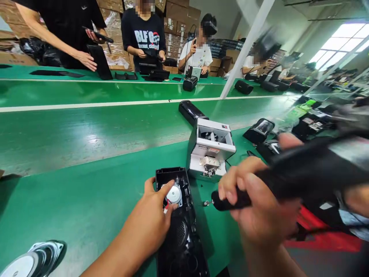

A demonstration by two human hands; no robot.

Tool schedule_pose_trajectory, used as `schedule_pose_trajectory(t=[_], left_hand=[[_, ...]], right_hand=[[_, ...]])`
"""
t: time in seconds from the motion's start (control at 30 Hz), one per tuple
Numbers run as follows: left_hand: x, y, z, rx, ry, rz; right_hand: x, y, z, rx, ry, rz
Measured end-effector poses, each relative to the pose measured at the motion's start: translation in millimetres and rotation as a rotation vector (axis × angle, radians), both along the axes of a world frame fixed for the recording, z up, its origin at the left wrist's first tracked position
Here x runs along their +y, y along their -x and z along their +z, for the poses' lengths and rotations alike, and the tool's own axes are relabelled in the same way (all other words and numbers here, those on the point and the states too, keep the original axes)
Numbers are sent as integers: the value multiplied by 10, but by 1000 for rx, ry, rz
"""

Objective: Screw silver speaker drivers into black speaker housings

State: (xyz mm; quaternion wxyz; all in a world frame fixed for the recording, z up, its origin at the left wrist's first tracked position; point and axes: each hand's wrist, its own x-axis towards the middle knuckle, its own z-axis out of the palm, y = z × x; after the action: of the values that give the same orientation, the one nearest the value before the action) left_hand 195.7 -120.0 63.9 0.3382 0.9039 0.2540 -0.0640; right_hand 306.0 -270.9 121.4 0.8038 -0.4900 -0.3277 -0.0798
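Note:
A long black speaker housing (177,246) lies open on the green bench. Near its far end sits a round silver speaker driver (174,195), with red and white wire beside it. My left hand (154,213) grips this driver, thumb and index finger on its sides and the other fingers at the housing's left edge. To the right, my right hand (259,204) is wrapped around a black electric screwdriver (311,165), blurred by motion. Its metal bit (205,203) points left, just right of the housing and apart from it; a small screw seems to be on the tip.
A white screw feeder (211,148) stands just beyond the housing, with a black cylindrical speaker (192,111) behind it. Loose speaker drivers (34,258) lie at the lower left. Black casings (259,130) crowd the right. Across the green conveyor (95,127), several people handle black parts.

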Motion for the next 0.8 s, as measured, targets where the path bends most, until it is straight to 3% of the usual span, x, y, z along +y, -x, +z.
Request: schedule_pose_trajectory(t=[0.13,0.23,0.37,0.5,0.57,0.7,0.8], left_hand=[[-32,-4,24,-20,-10,21],[-42,-13,20,-30,-17,21],[-39,-22,9,-39,-19,7],[-42,26,4,-27,-34,4],[-64,79,1,-77,-125,-28],[-116,155,-15,-418,-404,-177],[-123,136,-51,-538,-402,-225]], right_hand=[[27,277,-192,-116,27,18],[113,297,-408,-157,92,23],[176,261,-565,-122,36,43],[159,262,-534,-52,-8,54],[136,261,-478,-29,-23,48],[96,243,-355,-3,-82,62],[97,238,-294,8,-96,70]])
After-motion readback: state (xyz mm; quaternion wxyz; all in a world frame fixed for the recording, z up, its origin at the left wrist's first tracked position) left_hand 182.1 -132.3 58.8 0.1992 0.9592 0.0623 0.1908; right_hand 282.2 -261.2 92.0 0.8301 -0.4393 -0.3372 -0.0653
